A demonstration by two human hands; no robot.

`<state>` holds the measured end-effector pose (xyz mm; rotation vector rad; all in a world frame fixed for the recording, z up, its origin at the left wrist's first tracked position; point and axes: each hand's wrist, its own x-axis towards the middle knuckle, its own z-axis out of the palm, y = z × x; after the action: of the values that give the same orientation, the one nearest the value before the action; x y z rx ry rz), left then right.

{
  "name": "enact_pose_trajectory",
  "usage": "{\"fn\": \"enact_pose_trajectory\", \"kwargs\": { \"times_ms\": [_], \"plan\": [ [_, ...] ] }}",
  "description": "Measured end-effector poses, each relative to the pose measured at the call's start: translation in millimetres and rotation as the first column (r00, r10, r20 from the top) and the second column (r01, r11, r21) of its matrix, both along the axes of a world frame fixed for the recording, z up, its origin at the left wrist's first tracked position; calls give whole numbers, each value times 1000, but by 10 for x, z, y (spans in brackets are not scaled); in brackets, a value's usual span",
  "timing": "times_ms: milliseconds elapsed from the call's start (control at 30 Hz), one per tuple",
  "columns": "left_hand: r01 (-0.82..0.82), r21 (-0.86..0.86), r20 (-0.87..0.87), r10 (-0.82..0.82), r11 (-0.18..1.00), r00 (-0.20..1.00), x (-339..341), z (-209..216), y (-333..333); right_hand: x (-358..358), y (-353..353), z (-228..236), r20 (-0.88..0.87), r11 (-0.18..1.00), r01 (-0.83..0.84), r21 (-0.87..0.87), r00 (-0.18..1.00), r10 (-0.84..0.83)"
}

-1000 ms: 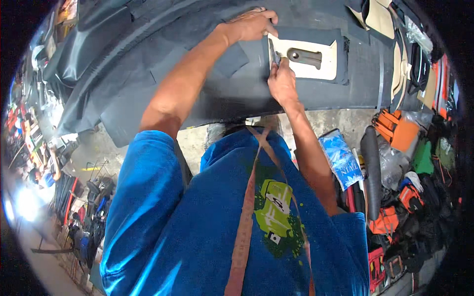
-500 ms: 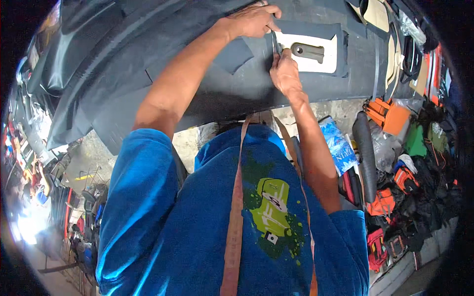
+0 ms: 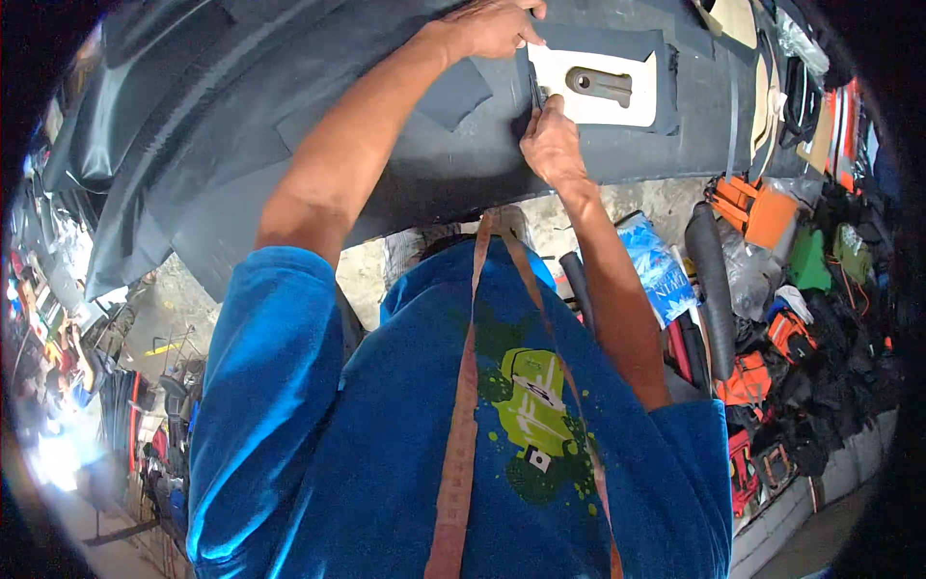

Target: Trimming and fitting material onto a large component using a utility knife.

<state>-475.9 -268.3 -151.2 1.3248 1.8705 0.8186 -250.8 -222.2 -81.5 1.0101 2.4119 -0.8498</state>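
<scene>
My left hand (image 3: 494, 29) rests at the far left corner of a white rectangular template (image 3: 586, 109), fingers apart, one fingertip pressing down there. Under the template lies a piece of black sheet material (image 3: 590, 41), its border showing around the edges. My right hand (image 3: 554, 145) is closed around a slim dark tool (image 3: 536, 87), held upright along the template's left edge; its exact kind is unclear. On the template sits a dark grey metal piece (image 3: 603, 85) with a rounded end and a hole, touched by neither hand.
Black sheeting (image 3: 222, 145) covers the work surface, with folds at the left. Pale cut pieces (image 3: 733, 21) lie at the far right. On the floor to my right are a blue-and-white bag (image 3: 659, 270), a dark roll (image 3: 711, 289) and an orange item (image 3: 762, 220). A measuring tape (image 3: 461, 425) hangs down my front.
My right hand and the tool have moved slightly nearer to me along the template's left edge. The whole view has shifted a little. My left hand stays at the corner.
</scene>
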Motion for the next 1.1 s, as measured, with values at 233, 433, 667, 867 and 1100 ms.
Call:
{"fn": "enact_pose_trajectory", "kwargs": {
  "times_ms": [233,433,667,867,1100],
  "plan": [
    [99,-194,-41,-108,976,993,21,-124,14,286,-66,-26,-16,1000,-16,1,1000,16],
    [-38,347,-283,144,937,948,447,8,-311,270,57,-105,24,999,-48,19,999,48],
    [-16,364,-455,193,931,869,674,194,-521,381,-100,-97,-36,1000,-5,-14,999,4],
    [-28,321,-358,149,947,922,648,235,-504,598,-213,-40,-37,1000,-7,-20,999,6],
    [-89,326,-292,190,941,937,697,202,-467,709,-201,-89,-120,999,-15,-46,993,9]
  ]
}}
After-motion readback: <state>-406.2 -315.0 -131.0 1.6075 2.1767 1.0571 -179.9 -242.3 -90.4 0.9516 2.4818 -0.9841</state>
